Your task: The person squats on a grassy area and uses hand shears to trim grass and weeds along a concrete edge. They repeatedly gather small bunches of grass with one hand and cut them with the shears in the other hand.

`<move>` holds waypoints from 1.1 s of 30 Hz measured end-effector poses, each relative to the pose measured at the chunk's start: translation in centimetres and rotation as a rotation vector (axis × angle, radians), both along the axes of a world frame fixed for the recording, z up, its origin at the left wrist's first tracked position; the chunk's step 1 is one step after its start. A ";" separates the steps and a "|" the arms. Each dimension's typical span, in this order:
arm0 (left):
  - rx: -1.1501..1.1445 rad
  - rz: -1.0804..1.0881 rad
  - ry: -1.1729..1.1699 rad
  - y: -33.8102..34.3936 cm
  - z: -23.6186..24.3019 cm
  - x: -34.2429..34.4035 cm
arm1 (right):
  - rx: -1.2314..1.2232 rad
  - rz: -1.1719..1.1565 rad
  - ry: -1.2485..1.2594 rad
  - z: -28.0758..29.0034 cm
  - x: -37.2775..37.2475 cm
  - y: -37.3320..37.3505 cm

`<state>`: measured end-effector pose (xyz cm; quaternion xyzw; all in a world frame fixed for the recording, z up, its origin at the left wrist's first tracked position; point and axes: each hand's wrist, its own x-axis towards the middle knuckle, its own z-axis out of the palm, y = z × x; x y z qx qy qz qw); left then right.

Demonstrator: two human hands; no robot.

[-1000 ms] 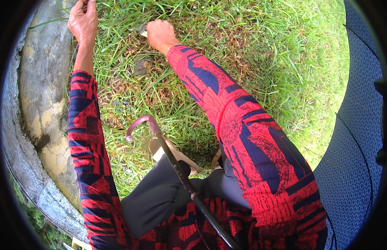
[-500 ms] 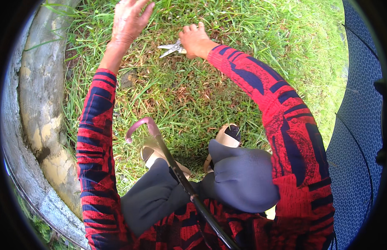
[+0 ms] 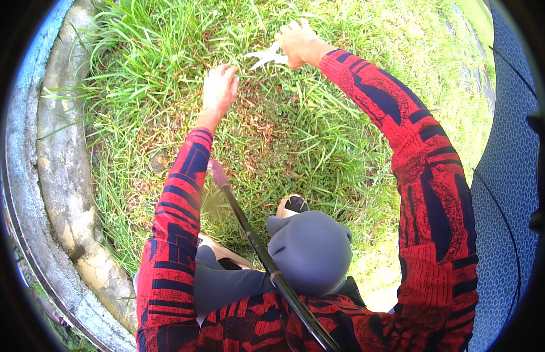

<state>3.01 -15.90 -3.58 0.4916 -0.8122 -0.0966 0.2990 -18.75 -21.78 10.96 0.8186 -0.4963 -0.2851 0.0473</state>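
My right hand (image 3: 298,44), at the top centre over the grass, is closed around the handles of a pair of shears (image 3: 265,57). Their pale blades point left and stand spread apart. Left of the blades and a little nearer to me, my left hand (image 3: 220,89) has its fingers curled inward, low over the grass (image 3: 149,44). What those fingers hold, if anything, is hidden. Between the hands and my feet lies a patch of short, cut-looking grass with brown bits (image 3: 260,126).
A curved, weathered concrete edging (image 3: 67,193) runs along the left. An umbrella shaft (image 3: 255,242) with a pink handle slants across my lap. Patterned blue-grey umbrella cloth (image 3: 501,193) covers the right side. My bent knee (image 3: 312,252) and sandals are below.
My left hand has come back and right from the top left, its spread fingers now curled. The right hand with the shears has shifted slightly right and farther away. The view has shifted too.
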 end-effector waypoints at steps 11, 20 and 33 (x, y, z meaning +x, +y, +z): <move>0.258 0.300 0.084 1.7 0.6 -5.8 | -0.148 -0.138 -0.372 2.0 2.4 -4.2; 0.548 0.528 0.498 3.2 -0.1 -11.6 | -0.151 -0.441 -0.526 0.6 3.3 -2.0; 0.676 0.375 0.582 2.4 2.8 -19.9 | -0.178 -0.967 -1.012 -1.3 13.7 -0.4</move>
